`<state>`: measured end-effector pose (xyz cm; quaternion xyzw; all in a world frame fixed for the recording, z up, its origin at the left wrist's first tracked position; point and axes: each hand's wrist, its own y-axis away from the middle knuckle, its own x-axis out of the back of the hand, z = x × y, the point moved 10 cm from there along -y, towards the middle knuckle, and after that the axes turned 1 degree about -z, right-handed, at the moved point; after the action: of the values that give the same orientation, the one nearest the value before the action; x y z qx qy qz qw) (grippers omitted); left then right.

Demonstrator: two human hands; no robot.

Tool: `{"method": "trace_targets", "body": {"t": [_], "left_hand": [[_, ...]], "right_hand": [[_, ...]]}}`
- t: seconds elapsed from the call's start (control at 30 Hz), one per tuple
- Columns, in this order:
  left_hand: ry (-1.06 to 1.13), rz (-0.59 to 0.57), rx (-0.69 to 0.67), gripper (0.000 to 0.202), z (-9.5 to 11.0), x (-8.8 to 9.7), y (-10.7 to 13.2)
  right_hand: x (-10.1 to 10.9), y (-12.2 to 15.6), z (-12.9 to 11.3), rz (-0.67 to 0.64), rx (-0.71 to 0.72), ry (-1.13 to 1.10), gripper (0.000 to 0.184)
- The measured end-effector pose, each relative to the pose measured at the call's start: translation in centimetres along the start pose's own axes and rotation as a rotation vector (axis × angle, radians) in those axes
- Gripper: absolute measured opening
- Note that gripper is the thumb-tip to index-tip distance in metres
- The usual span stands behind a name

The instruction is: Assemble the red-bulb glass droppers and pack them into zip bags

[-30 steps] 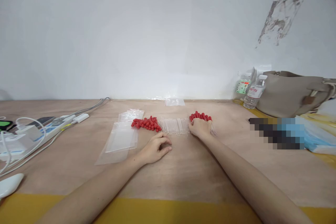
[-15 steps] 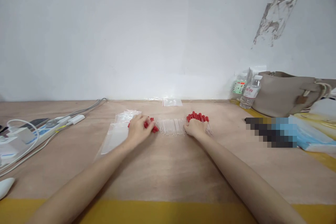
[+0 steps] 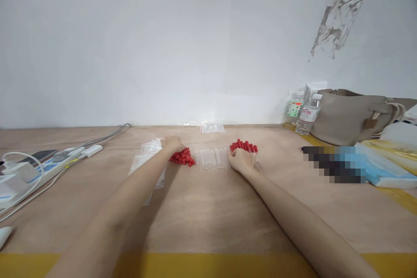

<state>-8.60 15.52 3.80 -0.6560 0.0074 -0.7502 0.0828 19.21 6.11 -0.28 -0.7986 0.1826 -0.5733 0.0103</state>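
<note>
Brown desk (image 3: 202,217), white wall (image 3: 195,52). Toward the desk's far edge, left to right: my left hand (image 3: 171,143) at red pieces (image 3: 184,158), clear sticks (image 3: 211,159) in a row, my right hand (image 3: 242,160) at more red pieces (image 3: 246,145); I can't tell what either hand's fingers pinch.

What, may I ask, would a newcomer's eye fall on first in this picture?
Probably the bright red: the left red cluster close by the left hand, and the right red cluster just beyond the right hand. Between them, a row of thin, pale sticks lies on the table. Next, perhaps, the peeling patch at the wall's upper right.
</note>
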Motion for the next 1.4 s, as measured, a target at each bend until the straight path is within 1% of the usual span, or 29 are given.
{"method": "trace_targets", "body": {"t": [0.13,0.2,0.27,0.33,0.43,0.53,0.6,0.63,0.67,0.7,0.77,0.83,0.9,0.97,1.03,1.17,1.4], "left_hand": [[0.051,-0.025,0.028,0.016,-0.5,-0.7,-0.3],[0.103,-0.034,0.027,0.013,-0.8,-1.0,-0.5],[0.166,-0.029,0.019,0.015,-1.2,-1.0,-0.7],[0.236,0.010,0.012,0.017,-1.7,-0.5,-0.8],[0.343,0.153,0.000,0.019,-2.6,1.5,-0.3],[0.443,0.312,-0.064,0.025,-2.6,3.7,1.8],[0.509,0.357,-0.161,0.027,-1.6,4.4,4.0],[0.545,0.362,-0.227,0.028,-0.9,4.5,5.3],[0.634,0.362,-0.378,0.029,0.5,4.6,7.0],[0.687,0.328,-0.518,0.028,2.0,4.4,8.8],[0.706,0.203,-0.711,0.020,4.5,3.2,12.2],[0.689,0.146,-0.779,0.018,5.9,2.1,14.7],[0.694,0.114,-0.784,0.018,6.7,1.3,16.3],[0.737,0.096,-0.764,0.017,7.1,0.6,17.0],[0.780,0.079,-0.739,0.016,7.3,-0.1,17.2],[0.804,0.014,-0.735,0.015,7.6,-1.5,17.3],[0.831,-0.011,-0.743,0.015,7.6,-1.7,17.3]], "right_hand": [[0.7,0.2,0.2,0.076,-0.021,-0.054,0.028],[0.7,0.3,0.2,0.077,-0.023,-0.063,0.027],[0.6,0.4,0.0,0.068,-0.015,-0.070,0.026],[0.7,0.5,-0.1,0.077,0.000,-0.081,0.026],[1.0,0.8,-0.2,0.131,0.025,-0.101,0.022],[1.1,1.4,-0.4,0.193,0.078,-0.181,0.019],[1.3,2.1,-1.0,0.232,0.174,-0.274,0.017],[1.5,2.6,-1.5,0.249,0.245,-0.317,0.017],[1.8,3.2,-2.0,0.265,0.326,-0.351,0.017],[2.0,3.9,-2.5,0.276,0.418,-0.370,0.018],[2.5,5.8,-3.4,0.279,0.597,-0.361,0.021],[3.0,7.5,-3.7,0.267,0.719,-0.330,0.021],[3.5,8.7,-3.3,0.247,0.765,-0.327,0.020],[4.1,9.3,-2.8,0.242,0.768,-0.353,0.020],[4.5,9.8,-2.7,0.240,0.777,-0.367,0.018],[4.3,10.5,-3.5,0.192,0.833,-0.348,0.015],[3.8,11.5,-4.5,0.132,0.900,-0.338,0.015]]}}
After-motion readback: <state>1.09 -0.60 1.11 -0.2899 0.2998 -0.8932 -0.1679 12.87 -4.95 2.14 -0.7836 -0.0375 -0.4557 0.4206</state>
